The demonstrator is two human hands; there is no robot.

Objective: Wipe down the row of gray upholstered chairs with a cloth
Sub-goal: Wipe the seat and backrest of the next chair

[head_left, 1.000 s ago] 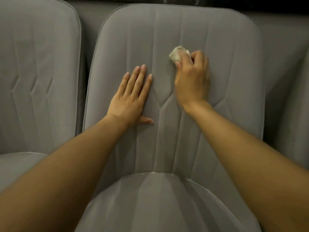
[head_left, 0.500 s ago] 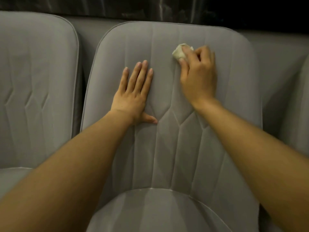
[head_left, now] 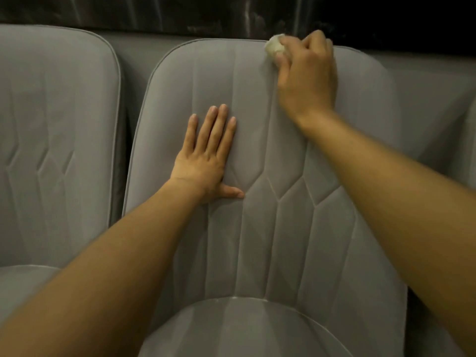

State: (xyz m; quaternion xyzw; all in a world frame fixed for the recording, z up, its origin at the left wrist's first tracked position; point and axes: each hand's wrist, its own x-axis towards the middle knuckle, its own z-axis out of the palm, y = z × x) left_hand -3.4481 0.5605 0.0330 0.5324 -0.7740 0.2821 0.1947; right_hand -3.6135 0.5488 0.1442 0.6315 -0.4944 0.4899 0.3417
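Hands split the work: left hand (head_left: 206, 161) lies spread flat on the middle chair's backrest (head_left: 257, 228); right hand (head_left: 306, 76) pinches a balled cloth (head_left: 274, 46) against its top edge. Backrest wiping looks underway; next probably calls for strokes downward.

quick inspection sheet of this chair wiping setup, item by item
surface: middle chair backrest, gray upholstery with stitched panels
job's things: pale cloth, bunched up at the backrest's top edge
clutter: nothing seen
grippers (hands): right hand grips the pale cloth; left hand rests flat on the backrest, fingers straight
cables: nothing seen
surroundings: another gray chair to the left; dark wall behind the row
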